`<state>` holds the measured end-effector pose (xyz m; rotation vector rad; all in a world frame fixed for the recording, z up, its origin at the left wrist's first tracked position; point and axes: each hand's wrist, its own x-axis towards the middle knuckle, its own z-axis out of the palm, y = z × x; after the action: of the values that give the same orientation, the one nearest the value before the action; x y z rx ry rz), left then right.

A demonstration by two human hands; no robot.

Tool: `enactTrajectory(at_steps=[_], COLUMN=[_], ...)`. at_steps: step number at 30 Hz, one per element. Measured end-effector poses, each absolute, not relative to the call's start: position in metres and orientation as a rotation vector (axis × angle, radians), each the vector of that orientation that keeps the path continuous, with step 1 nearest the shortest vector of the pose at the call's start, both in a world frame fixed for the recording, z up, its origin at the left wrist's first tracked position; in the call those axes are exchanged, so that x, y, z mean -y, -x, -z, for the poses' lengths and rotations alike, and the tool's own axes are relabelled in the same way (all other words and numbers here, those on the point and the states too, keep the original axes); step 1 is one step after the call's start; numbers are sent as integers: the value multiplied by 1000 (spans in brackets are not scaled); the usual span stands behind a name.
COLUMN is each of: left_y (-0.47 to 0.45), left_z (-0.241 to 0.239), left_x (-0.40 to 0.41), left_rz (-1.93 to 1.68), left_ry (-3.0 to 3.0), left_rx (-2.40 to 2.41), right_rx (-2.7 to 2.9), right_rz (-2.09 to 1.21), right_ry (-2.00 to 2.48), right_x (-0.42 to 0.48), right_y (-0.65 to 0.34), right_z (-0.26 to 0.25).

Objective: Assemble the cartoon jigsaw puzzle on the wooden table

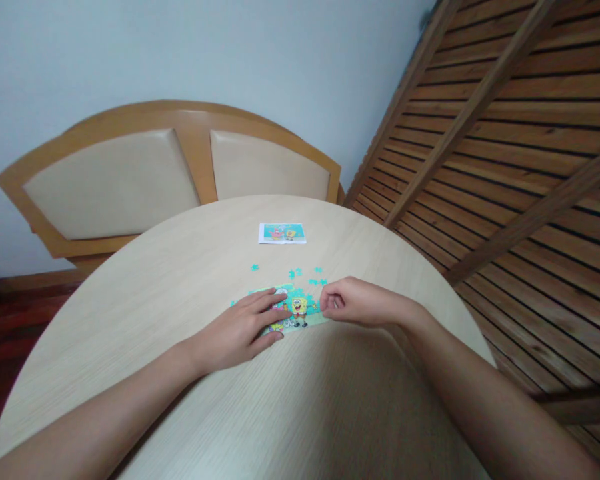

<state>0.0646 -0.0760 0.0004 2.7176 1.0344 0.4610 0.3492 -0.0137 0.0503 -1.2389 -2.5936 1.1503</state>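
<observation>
A partly joined jigsaw puzzle (299,308) with a yellow cartoon figure lies on the table. My left hand (254,321) rests flat across its left part, fingers spread, covering some of the picture. At the puzzle's right edge, my right hand (345,301) is closed with its fingertips pinched together; whatever may be between them is hidden. Several loose turquoise puzzle pieces (292,274) are scattered just beyond the puzzle, and one single piece (255,267) lies off to the left of them.
A picture card (284,233) with matching cartoon figures lies farther back on the round wooden table (180,280). Behind the table stands a bed headboard or bench back (205,153) with cream panels. A slatted wooden screen (520,147) rises on the right.
</observation>
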Motion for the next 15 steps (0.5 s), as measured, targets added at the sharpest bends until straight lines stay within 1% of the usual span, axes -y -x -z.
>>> enactTrajectory(at_steps=[2,4,9,10,12,15], left_y=[-64,-65,-67,-65,-56,-33], left_z=[1,3,-6,-11,-22,-38], left_x=[76,77,76,75,71,64], left_rz=[-468,-476,-494,-498,-528,-414], left_ry=[-2719,-2721,-2685,-2671,-2620,-2540], left_rx=[-1033,-1023,-959,-964,-1041,-1318], right_rx=[2590,2576,2530,2534,2529,2533], right_rz=[-1123,-1018,-434,-362,-295,-307], right_ry=[1233,1233,1359,1410,1533,1608], right_x=[12,9,-5,-8,-13,-19], right_y=[-350,-352,-367,-371,-380,-390], right_z=[-49,-47,-41,-39,-37,-33])
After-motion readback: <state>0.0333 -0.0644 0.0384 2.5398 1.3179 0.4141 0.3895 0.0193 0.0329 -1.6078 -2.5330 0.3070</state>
